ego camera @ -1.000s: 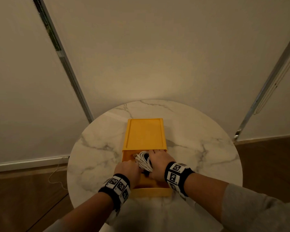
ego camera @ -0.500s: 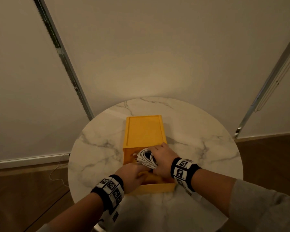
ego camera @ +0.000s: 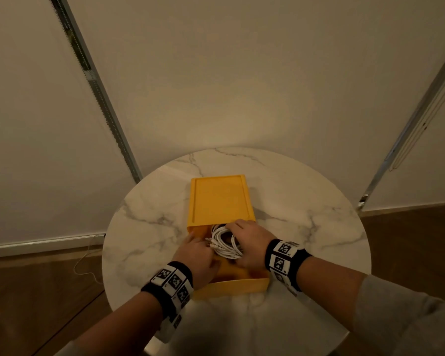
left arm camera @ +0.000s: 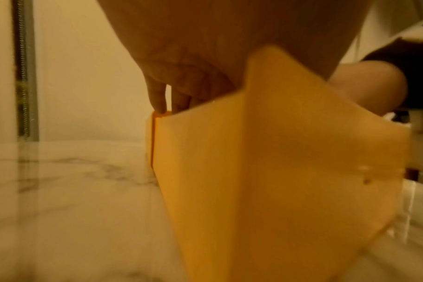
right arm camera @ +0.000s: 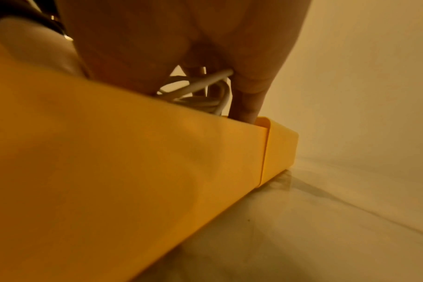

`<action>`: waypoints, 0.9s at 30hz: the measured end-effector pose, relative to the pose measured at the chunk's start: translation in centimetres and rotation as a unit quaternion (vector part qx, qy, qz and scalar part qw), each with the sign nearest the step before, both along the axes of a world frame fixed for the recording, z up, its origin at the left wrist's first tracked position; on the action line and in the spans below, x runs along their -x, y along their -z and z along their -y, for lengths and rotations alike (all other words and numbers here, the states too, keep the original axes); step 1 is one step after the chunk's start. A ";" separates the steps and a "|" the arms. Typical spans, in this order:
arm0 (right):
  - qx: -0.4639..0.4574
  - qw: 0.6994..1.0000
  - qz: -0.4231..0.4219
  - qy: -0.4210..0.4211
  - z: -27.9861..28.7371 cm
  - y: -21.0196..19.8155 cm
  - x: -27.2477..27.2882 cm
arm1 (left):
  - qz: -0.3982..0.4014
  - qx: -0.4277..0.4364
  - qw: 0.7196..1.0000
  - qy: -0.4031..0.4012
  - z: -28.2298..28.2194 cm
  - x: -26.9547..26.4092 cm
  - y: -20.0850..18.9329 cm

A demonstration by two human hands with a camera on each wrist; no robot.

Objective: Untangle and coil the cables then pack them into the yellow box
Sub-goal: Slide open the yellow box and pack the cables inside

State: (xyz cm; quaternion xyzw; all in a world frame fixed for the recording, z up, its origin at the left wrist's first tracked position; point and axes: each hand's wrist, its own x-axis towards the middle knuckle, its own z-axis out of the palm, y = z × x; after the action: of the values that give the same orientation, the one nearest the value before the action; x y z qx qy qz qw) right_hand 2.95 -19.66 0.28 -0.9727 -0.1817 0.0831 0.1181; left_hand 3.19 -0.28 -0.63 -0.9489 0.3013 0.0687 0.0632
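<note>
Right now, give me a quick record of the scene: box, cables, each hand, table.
box: yellow box on the marble table, its drawer pulled out toward the person
cables: white coiled cables sitting in the open drawer
left hand: left hand at the drawer's left side, fingers by the coil; grip unclear
right hand: right hand curled over the coil's right side
packing: coil inside, drawer not yet closed
</note>
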 end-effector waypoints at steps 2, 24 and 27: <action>0.011 1.000 0.011 -0.007 -0.2 0.3 -0.1 | 0.013 0.013 0.999 -0.033 -0.5 -0.4 -0.4; 0.089 0.992 0.004 -0.089 0.5 1.6 1.6 | -0.087 0.139 0.976 -0.142 -0.4 -0.6 -0.1; 0.053 0.995 -0.008 -0.082 0.6 1.2 1.5 | -0.096 0.098 0.982 -0.131 -0.5 -0.7 -0.2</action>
State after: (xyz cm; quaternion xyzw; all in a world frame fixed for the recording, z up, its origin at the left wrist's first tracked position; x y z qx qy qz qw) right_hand 1.45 -20.29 -0.96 -0.9587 -0.2552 0.1099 0.0607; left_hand 3.87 0.21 -0.39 -0.9709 0.1841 0.1369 -0.0688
